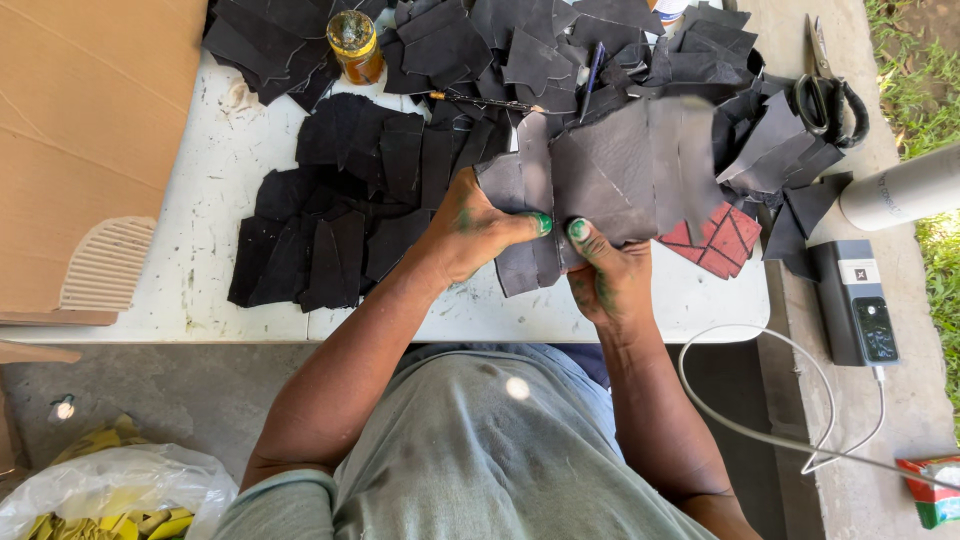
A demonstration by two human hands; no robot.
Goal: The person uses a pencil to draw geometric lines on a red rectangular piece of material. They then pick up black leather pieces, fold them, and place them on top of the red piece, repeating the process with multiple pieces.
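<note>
Hands grip one stack of grey leather pieces (pixel 600 175) over the table's (pixel 200 200) near edge: left hand (pixel 470 235) and right hand (pixel 605 270) both clamped on its lower end. Black scraps (pixel 340 220) lie left; scissors (pixel 830 95) at the far right corner.

On the bench (pixel 200 290), cut pieces (pixel 330 220) lie spread at the left beside a sheet of cardboard (pixel 90 110), a jar (pixel 357 45) stands behind them, scissors (pixel 828 95) rest at the far right, and a power bank (pixel 856 300) lies off the bench's right edge.
</note>
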